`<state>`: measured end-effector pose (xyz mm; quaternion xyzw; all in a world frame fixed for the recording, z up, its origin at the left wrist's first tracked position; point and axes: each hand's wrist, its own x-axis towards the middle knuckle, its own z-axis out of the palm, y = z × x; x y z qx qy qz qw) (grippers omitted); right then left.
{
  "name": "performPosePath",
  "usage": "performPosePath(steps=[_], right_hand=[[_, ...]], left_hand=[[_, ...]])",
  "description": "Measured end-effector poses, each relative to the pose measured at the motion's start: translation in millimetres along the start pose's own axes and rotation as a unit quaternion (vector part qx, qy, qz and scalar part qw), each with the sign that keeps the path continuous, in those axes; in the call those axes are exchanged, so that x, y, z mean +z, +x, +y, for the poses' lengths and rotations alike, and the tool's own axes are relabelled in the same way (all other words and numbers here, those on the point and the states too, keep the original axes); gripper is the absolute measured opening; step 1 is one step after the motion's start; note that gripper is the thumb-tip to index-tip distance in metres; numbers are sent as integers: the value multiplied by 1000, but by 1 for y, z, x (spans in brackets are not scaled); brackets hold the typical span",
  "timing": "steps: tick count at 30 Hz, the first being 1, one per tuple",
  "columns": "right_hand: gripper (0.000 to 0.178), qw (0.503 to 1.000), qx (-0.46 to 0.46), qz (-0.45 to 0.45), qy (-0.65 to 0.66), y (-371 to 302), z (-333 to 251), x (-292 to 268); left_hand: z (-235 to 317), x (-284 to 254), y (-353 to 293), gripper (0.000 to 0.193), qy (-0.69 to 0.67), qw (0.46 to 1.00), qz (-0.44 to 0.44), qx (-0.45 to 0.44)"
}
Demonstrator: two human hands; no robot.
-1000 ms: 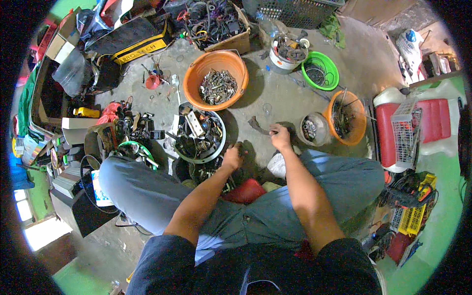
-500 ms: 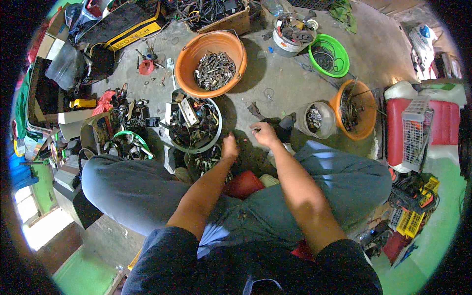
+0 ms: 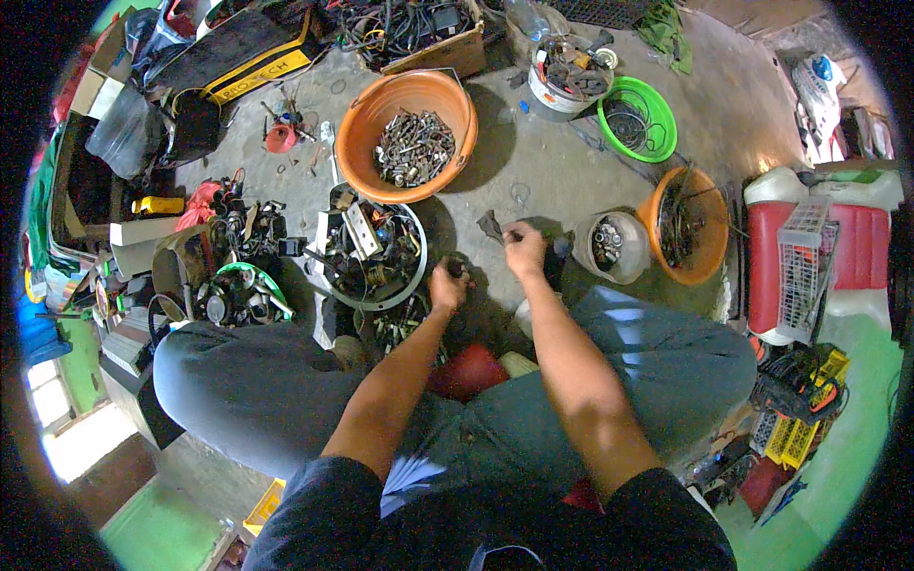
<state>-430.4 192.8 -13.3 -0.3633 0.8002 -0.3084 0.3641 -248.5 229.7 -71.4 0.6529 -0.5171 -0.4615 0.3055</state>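
Note:
My left hand [image 3: 449, 287] is closed around a small dark part [image 3: 459, 263], too small to name. It is just right of the grey-rimmed bucket [image 3: 426, 249] of mixed metal and electrical scrap. My right hand [image 3: 525, 254] is a little farther right, fingers curled together at the tip of a dark object [image 3: 515, 236] whose kind I cannot make out. Beside its fingertips a flat dark scrap [image 3: 490, 226] lies on the floor. Below my left forearm, more metal parts [image 3: 398, 322] fill a container partly hidden by the bucket.
Ahead is an orange bucket [image 3: 347, 143] of small metal pieces. To the right are a whitish tub [image 3: 624, 271], another orange bucket [image 3: 714, 257] and a green basin [image 3: 666, 119] with wire. A white bucket [image 3: 562, 103] of scrap stands farther back. Loose parts [image 3: 252, 224] crowd the left.
My left hand has turned, and a dark part now shows in its fingers. My right hand has shifted slightly right and away from me, its fingers now pointing forward. The view has tilted slightly.

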Motion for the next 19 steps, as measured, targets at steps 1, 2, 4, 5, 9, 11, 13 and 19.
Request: performPosePath(steps=[1,2,4,5,9,11,13,19], right_hand=[[17,998,-2,59,-11,9,1,0],[17,993,-4,117,-21,17,3,0],[17,987,-27,157,-27,30,6,-8],[16,984,-43,172,-29,33,1,-10],[28,984,-31,69,-160,47,0,-16],[39,972,-64,38,-223,50,-5,-15],[48,945,-137,37,-296,54,-1,-12],[58,916,-171,-21,-362,61,9,5]], left_hand=[[0,6,9,29,-76,997,-16,-30],[-1,11,15,30,-44,999,-12,-21],[52,12,19,32,17,1000,-11,-3],[65,12,23,28,10,997,-28,-73],[82,23,36,20,-25,993,-49,-105],[81,26,40,18,-42,997,-46,-52],[101,21,42,18,-19,995,-55,-79],[88,15,59,18,-13,996,-48,-81]])
